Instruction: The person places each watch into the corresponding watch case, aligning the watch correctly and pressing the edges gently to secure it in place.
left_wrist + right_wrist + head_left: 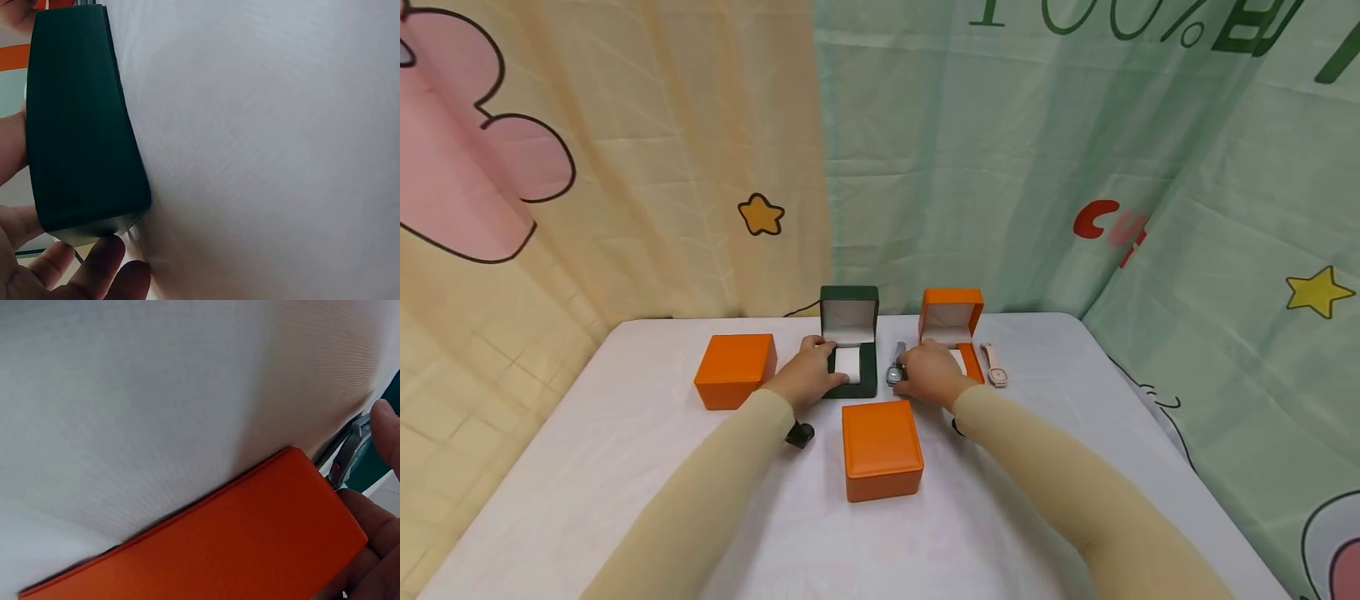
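Observation:
An open dark green box with a white cushion stands at the table's middle back. My left hand grips its base from the left; in the left wrist view the thumb and fingers curl round the green box. My right hand pinches a grey metal watch lying between the green box and an open orange box. In the right wrist view a fingertip touches the watch beside the orange box's side.
A closed orange box sits left of the green one, and another lies nearer me between my forearms. A pink watch lies right of the open orange box. The table's white cloth is backed by hanging curtains.

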Demonstrator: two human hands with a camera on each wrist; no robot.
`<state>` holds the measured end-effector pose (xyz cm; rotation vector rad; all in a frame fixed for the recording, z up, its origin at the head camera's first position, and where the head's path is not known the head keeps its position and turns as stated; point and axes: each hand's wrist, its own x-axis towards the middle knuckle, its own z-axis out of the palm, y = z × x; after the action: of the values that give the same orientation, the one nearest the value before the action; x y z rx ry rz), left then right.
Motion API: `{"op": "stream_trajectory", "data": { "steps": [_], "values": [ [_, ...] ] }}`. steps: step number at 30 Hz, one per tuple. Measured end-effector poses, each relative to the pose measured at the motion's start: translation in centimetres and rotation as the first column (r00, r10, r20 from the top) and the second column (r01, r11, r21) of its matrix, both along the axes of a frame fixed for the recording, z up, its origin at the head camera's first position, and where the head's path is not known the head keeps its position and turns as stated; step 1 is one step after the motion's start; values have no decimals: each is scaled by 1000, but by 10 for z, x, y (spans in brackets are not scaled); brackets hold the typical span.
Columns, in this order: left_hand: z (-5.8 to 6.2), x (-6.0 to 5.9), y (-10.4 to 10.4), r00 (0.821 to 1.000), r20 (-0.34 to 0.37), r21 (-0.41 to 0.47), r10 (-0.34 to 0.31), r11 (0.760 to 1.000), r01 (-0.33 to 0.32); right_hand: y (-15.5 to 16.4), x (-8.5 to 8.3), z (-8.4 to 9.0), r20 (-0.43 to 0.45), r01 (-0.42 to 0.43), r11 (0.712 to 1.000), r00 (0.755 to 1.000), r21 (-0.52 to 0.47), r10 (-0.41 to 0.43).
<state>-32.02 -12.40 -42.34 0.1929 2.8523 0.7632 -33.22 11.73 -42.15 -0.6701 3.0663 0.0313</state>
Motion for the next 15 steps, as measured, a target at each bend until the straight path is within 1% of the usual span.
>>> {"op": "stream_trajectory", "data": {
  "steps": [7,15],
  "values": [
    [0,0,0,1000,2,-3,5,1000,-5,-3,-2,-3,-25,-4,997,1000,79,6],
    [2,2,2,1000,12,-4,15,1000,-15,-2,-2,-6,-5,5,998,1000,63,-5]
  ]
}}
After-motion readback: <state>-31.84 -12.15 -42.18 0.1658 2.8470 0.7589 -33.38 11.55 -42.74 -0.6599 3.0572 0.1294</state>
